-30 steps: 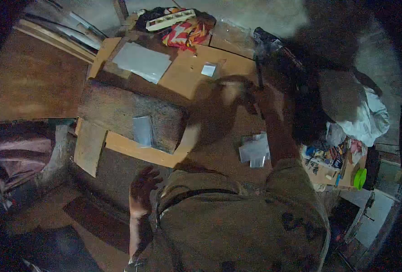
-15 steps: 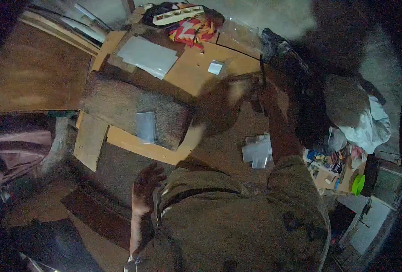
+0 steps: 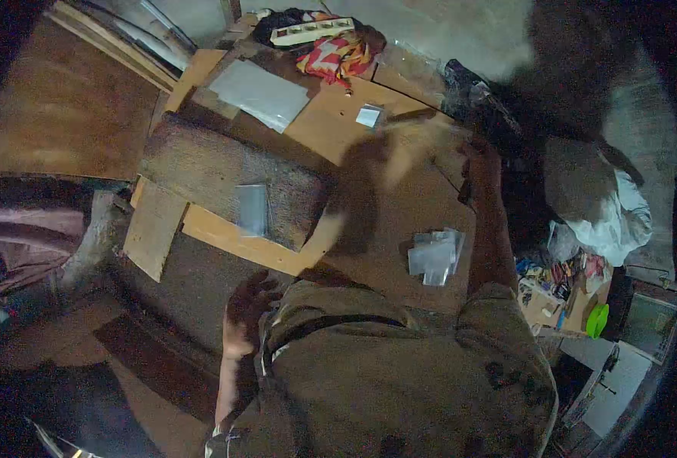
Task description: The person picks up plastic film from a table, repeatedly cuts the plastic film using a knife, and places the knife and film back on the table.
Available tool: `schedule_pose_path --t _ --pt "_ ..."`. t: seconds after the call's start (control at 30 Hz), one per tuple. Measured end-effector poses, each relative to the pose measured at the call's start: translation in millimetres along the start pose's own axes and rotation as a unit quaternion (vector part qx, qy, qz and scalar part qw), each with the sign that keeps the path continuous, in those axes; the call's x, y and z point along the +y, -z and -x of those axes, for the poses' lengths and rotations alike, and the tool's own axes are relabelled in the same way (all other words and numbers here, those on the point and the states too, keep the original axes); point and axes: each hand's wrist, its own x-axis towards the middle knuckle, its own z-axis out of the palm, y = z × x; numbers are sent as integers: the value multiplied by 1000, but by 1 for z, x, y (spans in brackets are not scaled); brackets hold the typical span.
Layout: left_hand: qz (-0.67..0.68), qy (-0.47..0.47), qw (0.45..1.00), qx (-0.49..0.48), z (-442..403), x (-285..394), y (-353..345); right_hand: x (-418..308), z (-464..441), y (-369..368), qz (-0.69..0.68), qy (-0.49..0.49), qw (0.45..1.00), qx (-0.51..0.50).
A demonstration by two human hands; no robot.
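My right hand is in dim light at the right of the table, closed on a slim dark-handled tool. The tool's thin shaft points up and left; its exact kind is too dark to make out. Below that hand lies an overlapping pile of small clear plastic bags. My left hand is held low near my body, fingers apart and slightly bent, with nothing in it. Beyond it, a clear plastic bag stack rests on a worn board.
Large clear plastic sheets and a small white packet lie farther back. A power strip and red-yellow cloth are at the far edge. Cluttered small items and a green object stand at right.
My right hand has moved a little to the right, and the tool has turned from upright to slanting up-left. My left hand is nearly still. The view has shifted slightly.
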Motion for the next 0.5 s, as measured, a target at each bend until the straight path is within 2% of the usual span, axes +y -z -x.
schedule_pose_path --t 0.03,0.07,0.1,0.17,0.2,0.27,0.3,0.33,0.37,0.4,0.43,0.5 --pt "-21 -14 1000 -18 -1 11 -2 -9 13 -6 38 37 996 74" --pt "-42 -28 998 -37 -2 16 -2 5 -4 -3 38 40 996 75" --pt "-41 -30 998 -36 -2 11 -1 32 -37 1 -162 -22 986 36" --pt "102 30 994 -2 -2 0 -3 45 -41 -3 -354 -79 932 -8" --pt "150 48 987 12 -1 0 -4 44 -12 -19 -210 59 976 -3" --pt "159 18 987 28 1 14 -8 40 19 -41 -58 199 978 -6" --pt "162 7 986 37 0 17 -9 37 26 -47 -59 187 978 -68" --pt "150 51 987 26 -1 16 -6 33 34 -55 -60 174 974 -130" --pt "138 95 986 16 -1 16 -3 25 48 -64 -59 175 973 -138" --pt "138 96 985 24 -2 21 -1 14 65 -71 -90 185 964 -171" --pt "61 32 998 8 -2 28 -1 5 78 -77 -121 195 952 -202" --pt "156 65 985 27 4 16 -8 0 94 -85 -167 158 937 -264"
